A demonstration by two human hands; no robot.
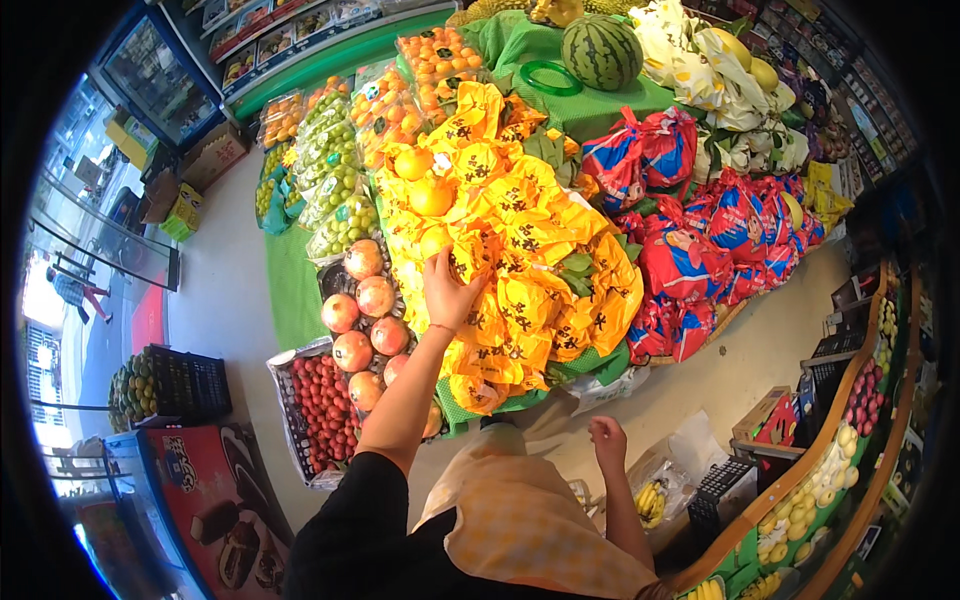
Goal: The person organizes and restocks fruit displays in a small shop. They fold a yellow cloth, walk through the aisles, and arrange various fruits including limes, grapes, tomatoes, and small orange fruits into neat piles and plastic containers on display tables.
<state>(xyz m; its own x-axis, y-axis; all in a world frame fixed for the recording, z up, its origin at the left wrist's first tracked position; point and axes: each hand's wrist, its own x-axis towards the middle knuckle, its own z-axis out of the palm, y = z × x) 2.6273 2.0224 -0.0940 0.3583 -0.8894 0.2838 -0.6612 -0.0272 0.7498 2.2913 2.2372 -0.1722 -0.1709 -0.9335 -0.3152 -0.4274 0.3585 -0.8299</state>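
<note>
My left hand [450, 292] reaches over the fruit display, its fingertips at an orange fruit [435, 241] among yellow printed wrappers [525, 232]; whether it grips anything is hard to tell. Two bare orange fruits [430, 196] lie just beyond it. Below and left of the hand are pomegranates [375, 296] in a dark tray and a box of small red fruits [322, 405]. My right hand [607, 439] hangs at my side above the floor with its fingers loosely curled, holding nothing that shows.
Clear packs of green fruit [330, 169] stand at the left of the display. A watermelon [602, 52] and a green ring [551, 77] lie at the back. Red and blue bags [686, 255] fill the right side. A curved wooden-edged shelf [806, 457] and a black crate [720, 495] are at lower right.
</note>
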